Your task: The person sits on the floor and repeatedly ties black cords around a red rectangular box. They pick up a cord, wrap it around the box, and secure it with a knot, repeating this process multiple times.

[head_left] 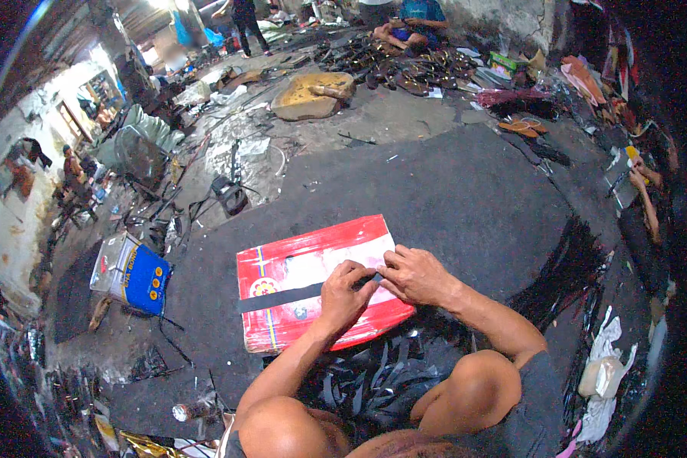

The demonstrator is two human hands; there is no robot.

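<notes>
A flat red box [313, 243] with a shiny covering and a pale panel lies in front of my bent knees. Across its top runs a narrow black strip [282, 298], from the left edge to my fingers. My left hand [346, 296] pinches this strip near the middle of the box. Close beside it, my right hand [420, 278] is also closed, its fingertips on the strip's right end. The fingertips of the two hands nearly meet. Several dark glossy strips [382, 374] lie between the box and my legs.
A blue and white tin [143, 278] stands on the left. Beyond the dark mat [450, 183] are a yellowish block [313, 95] and a heap of dark pieces [412, 69], where a person [420, 23] sits. Another person's hands [645, 177] work at the far right.
</notes>
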